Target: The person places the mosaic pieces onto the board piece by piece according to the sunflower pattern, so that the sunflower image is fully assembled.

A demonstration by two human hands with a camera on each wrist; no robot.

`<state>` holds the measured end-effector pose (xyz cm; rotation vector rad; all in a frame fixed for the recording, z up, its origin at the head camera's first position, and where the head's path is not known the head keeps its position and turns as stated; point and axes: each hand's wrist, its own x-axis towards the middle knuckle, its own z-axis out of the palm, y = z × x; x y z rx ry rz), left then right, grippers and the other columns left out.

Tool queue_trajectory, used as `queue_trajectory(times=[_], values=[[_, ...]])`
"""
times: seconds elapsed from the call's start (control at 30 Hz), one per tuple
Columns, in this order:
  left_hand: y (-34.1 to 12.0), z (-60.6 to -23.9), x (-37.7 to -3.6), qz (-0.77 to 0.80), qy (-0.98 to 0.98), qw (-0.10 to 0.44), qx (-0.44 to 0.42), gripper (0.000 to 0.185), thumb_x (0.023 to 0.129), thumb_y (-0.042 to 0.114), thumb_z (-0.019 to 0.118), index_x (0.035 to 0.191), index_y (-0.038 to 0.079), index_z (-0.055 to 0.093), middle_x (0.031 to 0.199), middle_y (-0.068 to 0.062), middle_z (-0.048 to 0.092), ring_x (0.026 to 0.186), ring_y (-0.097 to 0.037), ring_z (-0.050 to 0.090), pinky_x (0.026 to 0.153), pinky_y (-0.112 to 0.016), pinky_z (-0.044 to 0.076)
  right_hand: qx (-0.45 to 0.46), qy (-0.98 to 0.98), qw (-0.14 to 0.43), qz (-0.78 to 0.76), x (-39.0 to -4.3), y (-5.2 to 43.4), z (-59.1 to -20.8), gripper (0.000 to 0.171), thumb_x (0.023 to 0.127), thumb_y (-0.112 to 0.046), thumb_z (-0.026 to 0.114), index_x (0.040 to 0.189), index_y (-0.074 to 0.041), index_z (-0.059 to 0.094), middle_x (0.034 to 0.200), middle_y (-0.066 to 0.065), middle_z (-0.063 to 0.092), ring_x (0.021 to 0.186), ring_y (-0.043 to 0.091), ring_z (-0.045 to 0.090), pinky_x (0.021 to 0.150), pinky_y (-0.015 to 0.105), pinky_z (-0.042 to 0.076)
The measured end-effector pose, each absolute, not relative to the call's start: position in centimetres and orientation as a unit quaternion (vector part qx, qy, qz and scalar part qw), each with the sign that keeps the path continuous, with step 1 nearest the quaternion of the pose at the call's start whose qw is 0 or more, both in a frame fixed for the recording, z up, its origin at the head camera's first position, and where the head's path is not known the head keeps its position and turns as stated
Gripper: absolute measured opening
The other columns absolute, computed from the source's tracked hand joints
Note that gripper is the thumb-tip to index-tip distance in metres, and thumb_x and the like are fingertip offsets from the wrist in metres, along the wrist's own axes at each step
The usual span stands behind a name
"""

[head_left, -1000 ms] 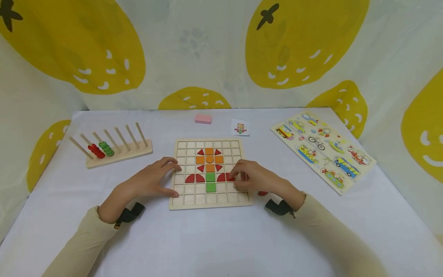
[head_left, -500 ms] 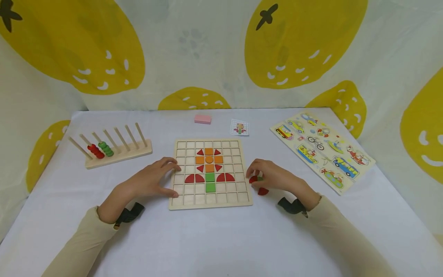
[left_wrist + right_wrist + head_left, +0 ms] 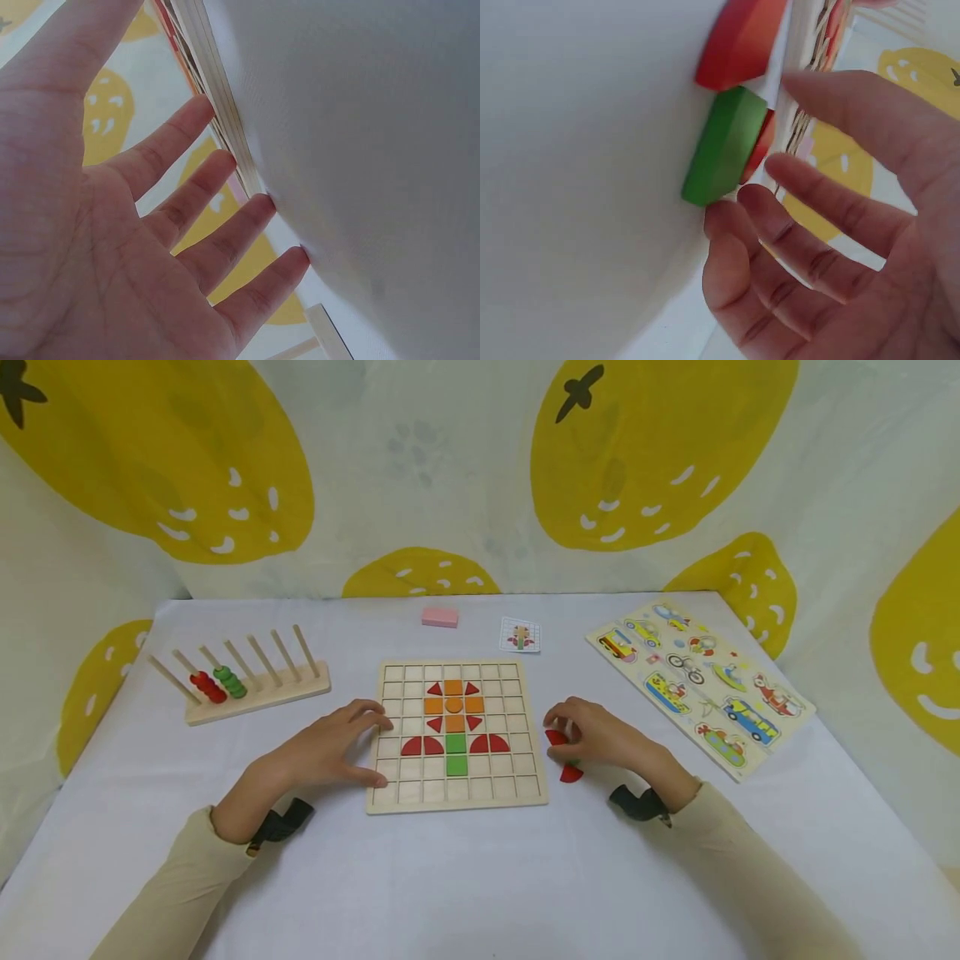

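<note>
Beside the gridded wooden board (image 3: 454, 802), both hands relaxed, right fingertips (image 3: 721, 217) against a thick green piece (image 3: 724, 146).

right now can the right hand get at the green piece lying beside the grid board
Probably yes. The right hand hovers over the loose pieces beside the grid board, and in the right wrist view a fingertip already touches the green piece. Nothing blocks it.

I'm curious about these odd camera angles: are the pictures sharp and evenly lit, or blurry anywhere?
Head view: soft even light, faint shadows, sharp grid board. Left wrist view: tilted, left hand close, slightly soft. Right wrist view: tilted, green piece fairly sharp, right hand blurrier.
</note>
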<state>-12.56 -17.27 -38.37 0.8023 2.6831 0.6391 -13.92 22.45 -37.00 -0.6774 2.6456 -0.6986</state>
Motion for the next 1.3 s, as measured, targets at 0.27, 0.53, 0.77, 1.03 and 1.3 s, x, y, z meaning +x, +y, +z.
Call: queue_trajectory(times=[0.27, 0.53, 0.77, 1.03, 1.3], values=[[-17.37, -38.47, -12.74, 0.217, 0.926, 0.130, 0.279, 0.072, 0.074, 0.048, 0.081, 0.130, 0.014, 0.052, 0.145, -0.012, 0.039, 0.132, -0.040, 0.041, 0.104, -0.060, 0.036, -0.256, 0.923, 0.155, -0.244, -14.18, 22.38, -36.95, 0.023, 0.085, -0.007, 0.071, 0.107, -0.002, 0.066, 0.090, 0.007, 0.059, 0.072, 0.014, 0.051, 0.063, 0.024, 0.046], [-17.35, -38.51, -12.61, 0.222, 0.924, 0.132, 0.282, 0.072, 0.074, 0.050, 0.081, 0.130, 0.013, 0.053, 0.145, -0.014, 0.039, 0.131, -0.041, 0.041, 0.103, -0.061, 0.036, -0.249, 0.915, 0.171, -0.266, -14.11, 22.50, -36.75, 0.031, 0.081, 0.000, 0.073, 0.112, -0.001, 0.065, 0.104, 0.010, 0.059, 0.082, 0.021, 0.054, 0.066, 0.026, 0.048], [-17.33, -38.71, -12.63, 0.219, 0.926, 0.136, 0.275, 0.073, 0.074, 0.049, 0.082, 0.131, 0.014, 0.052, 0.146, -0.013, 0.038, 0.134, -0.040, 0.039, 0.105, -0.061, 0.035, -0.275, 0.907, 0.173, -0.269, -14.06, 22.84, -36.93, 0.022, 0.082, 0.004, 0.067, 0.103, -0.002, 0.068, 0.095, 0.007, 0.060, 0.080, 0.020, 0.055, 0.067, 0.026, 0.049], [-17.32, -38.69, -12.62, 0.219, 0.925, 0.133, 0.279, 0.073, 0.074, 0.049, 0.082, 0.130, 0.013, 0.053, 0.146, -0.014, 0.039, 0.133, -0.041, 0.040, 0.104, -0.060, 0.036, -0.273, 0.907, 0.174, -0.271, -14.10, 22.66, -37.18, 0.022, 0.083, -0.007, 0.076, 0.103, -0.003, 0.068, 0.095, 0.006, 0.060, 0.077, 0.018, 0.054, 0.065, 0.024, 0.047], [-17.31, -38.33, -12.49, 0.219, 0.924, 0.132, 0.285, 0.073, 0.075, 0.051, 0.080, 0.130, 0.013, 0.052, 0.145, -0.015, 0.039, 0.131, -0.041, 0.041, 0.103, -0.061, 0.036, -0.258, 0.912, 0.181, -0.261, -13.94, 22.44, -36.74, 0.023, 0.084, -0.012, 0.076, 0.103, -0.004, 0.066, 0.091, 0.004, 0.059, 0.075, 0.016, 0.052, 0.062, 0.024, 0.047]])
